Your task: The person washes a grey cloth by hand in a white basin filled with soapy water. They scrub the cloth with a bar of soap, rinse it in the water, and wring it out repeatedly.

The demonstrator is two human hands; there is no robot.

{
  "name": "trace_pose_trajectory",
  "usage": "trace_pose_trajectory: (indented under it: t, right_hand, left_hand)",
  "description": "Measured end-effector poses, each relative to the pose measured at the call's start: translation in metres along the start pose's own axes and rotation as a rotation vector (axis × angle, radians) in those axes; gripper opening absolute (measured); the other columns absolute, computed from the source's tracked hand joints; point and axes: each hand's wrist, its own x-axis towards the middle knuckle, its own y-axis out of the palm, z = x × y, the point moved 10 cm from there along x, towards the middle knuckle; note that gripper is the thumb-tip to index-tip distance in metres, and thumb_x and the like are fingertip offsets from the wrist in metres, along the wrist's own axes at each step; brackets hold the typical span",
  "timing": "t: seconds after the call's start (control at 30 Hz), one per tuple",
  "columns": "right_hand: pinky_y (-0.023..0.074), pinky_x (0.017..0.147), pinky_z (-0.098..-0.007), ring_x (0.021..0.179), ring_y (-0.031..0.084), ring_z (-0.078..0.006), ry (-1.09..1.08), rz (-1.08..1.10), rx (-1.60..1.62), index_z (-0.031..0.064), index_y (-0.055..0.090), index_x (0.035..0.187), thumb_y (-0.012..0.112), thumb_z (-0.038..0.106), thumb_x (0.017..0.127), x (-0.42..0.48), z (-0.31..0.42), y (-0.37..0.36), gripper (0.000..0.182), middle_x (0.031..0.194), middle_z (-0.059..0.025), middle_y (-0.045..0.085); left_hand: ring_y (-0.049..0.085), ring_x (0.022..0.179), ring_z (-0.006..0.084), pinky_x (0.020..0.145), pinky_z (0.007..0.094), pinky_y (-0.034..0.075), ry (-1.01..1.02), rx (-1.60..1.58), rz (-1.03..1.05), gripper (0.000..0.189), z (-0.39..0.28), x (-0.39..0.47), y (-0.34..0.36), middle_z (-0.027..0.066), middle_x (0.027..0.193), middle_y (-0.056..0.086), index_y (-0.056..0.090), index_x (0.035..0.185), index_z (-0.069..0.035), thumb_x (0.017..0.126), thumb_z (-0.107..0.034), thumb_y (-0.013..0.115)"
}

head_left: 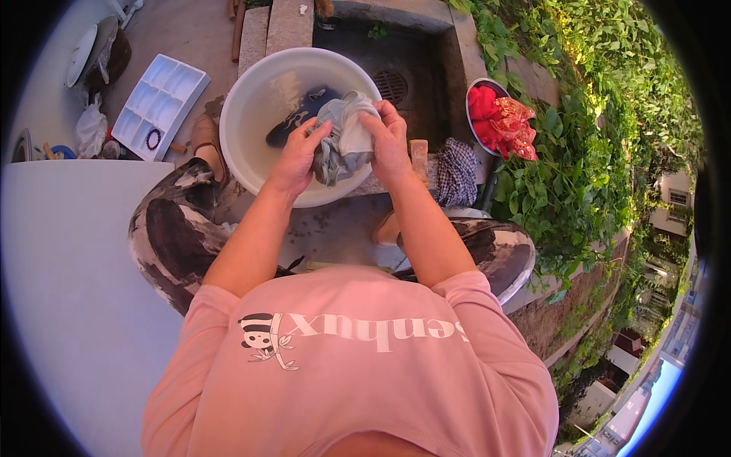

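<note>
Both my hands hold a bunched grey-green and whitish cloth above the near right part of a large white plastic basin. My left hand grips its left side, thumb on top. On its right side my right hand pinches it between thumb and fingers. Cloudy water fills part of the basin, and a dark blue garment with a light pattern lies in it, partly behind the cloth. Just right of my right hand stands a yellowish-brown bar, perhaps soap, beside a dark checked cloth.
Beyond the basin is a sunken concrete drain pit with a round grate. A metal bowl of red fabric sits at the right by leafy plants. At the left lie a white compartment tray with a dark beaded bracelet and a plastic bag.
</note>
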Motion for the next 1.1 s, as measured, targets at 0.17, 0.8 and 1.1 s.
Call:
trace_pose_trajectory:
  t: [0.17, 0.8, 1.1]
  right_hand:
    - [0.0493, 0.091, -0.0324, 0.106, 0.059, -0.0168, 0.216, 0.211, 0.057, 0.0001, 0.05, 0.126, 0.072, 0.016, 0.086, -0.018, -0.001, 0.015, 0.049, 0.113, -0.0092, 0.062]
    - [0.0526, 0.074, -0.0354, 0.087, 0.064, -0.0311, -0.594, 0.21, -1.182, 0.0063, 0.059, 0.106, 0.072, 0.005, 0.076, -0.064, 0.039, 0.129, 0.032, 0.112, -0.0156, 0.058]
    - [0.0498, 0.058, -0.0373, 0.069, 0.065, -0.0271, -0.247, -0.06, -0.813, 0.0056, 0.059, 0.089, 0.065, 0.021, 0.09, 0.051, 0.027, 0.05, 0.017, 0.079, -0.0119, 0.066]
  left_hand:
    - [0.066, 0.097, 0.0156, 0.086, 0.0304, 0.054, 0.017, -0.087, 0.011, 0.031, -0.023, 0.003, -0.003, 0.0089, 0.112, 0.066, 0.058, 0.121, 0.0, 0.098, -0.021, 0.054]
    - [0.061, 0.103, 0.0201, 0.085, 0.0384, 0.051, -0.061, -0.376, -0.143, 0.057, 0.042, 0.021, -0.065, 0.008, 0.105, 0.062, 0.055, 0.12, -0.009, 0.093, -0.059, 0.053]
    - [0.062, 0.104, 0.0174, 0.083, 0.0375, 0.054, -0.02, -0.279, -0.049, 0.057, 0.011, 0.025, -0.04, 0.0097, 0.118, 0.063, 0.056, 0.122, -0.006, 0.098, -0.056, 0.042]
